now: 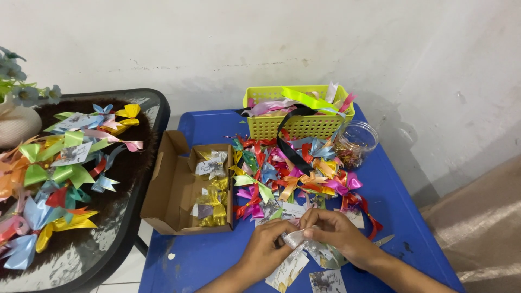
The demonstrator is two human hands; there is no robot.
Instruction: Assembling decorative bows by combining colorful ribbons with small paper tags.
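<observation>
My left hand (268, 247) and my right hand (334, 230) meet at the front of a blue table (211, 258). Together they pinch a small white ribbon piece (294, 237) between the fingertips. Under my hands lie several small printed cards (287, 271). Just beyond them spreads a heap of colourful ribbon bows (287, 176). The tips of a pair of scissors (384, 240) stick out to the right of my right wrist.
An open cardboard box (173, 190) with gold bows in clear wrap sits left of the heap. A yellow-green basket (298, 125) of ribbons and a clear jar (355, 142) stand at the back. A black side table (130, 217) at left carries more bows and a vase.
</observation>
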